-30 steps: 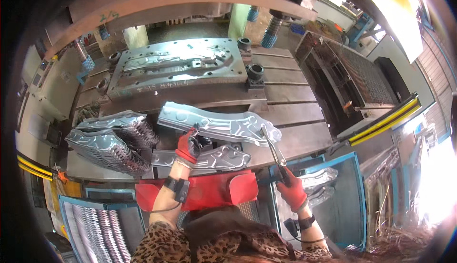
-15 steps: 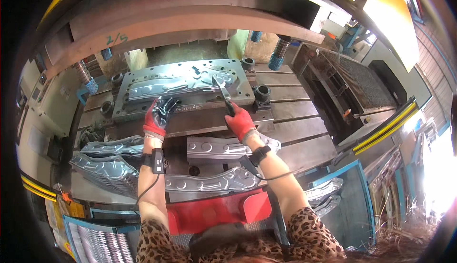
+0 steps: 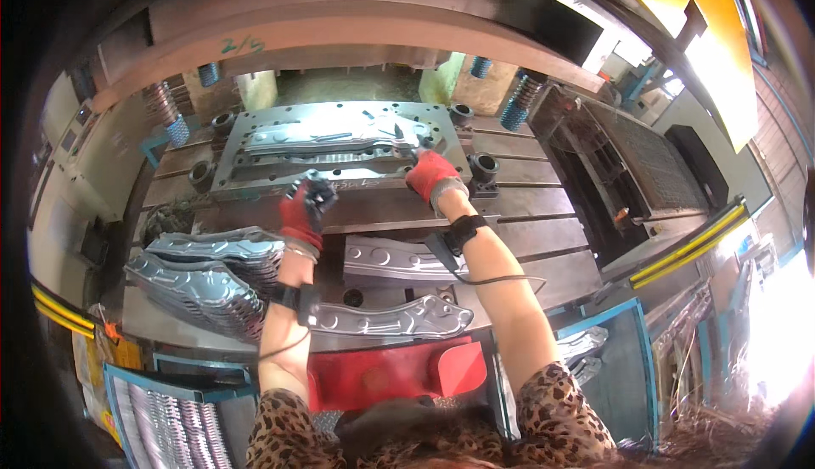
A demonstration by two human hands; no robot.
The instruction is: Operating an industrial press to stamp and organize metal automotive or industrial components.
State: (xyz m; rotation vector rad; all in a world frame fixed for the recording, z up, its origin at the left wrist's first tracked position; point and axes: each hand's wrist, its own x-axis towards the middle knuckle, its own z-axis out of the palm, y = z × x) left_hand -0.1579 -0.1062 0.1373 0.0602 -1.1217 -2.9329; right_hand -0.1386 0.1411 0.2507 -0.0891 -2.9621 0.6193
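Observation:
My right hand, in a red glove, closes round a hand tool with a dark grip and metal head. Most of the tool is hidden, and its tip meets the right end of a long shaped sheet-metal panel. That panel lies over the front part of a steel die block, with a shaped strip of the die showing along its near side. My left hand, red glove with black palm and fingers, hovers over the die's near edge. Its fingers are curled in, slightly blurred, and nothing shows in them.
Stacks of pressed panels stand at the left of the press bed. More panels lie nearer me, one along the front edge. Guide posts hang from the press ram overhead. A red panel is at my waist.
The panel on the die has shifted up and back, uncovering a strip beneath. My right hand has moved toward its right end with the tool. My left fingers have curled tighter.

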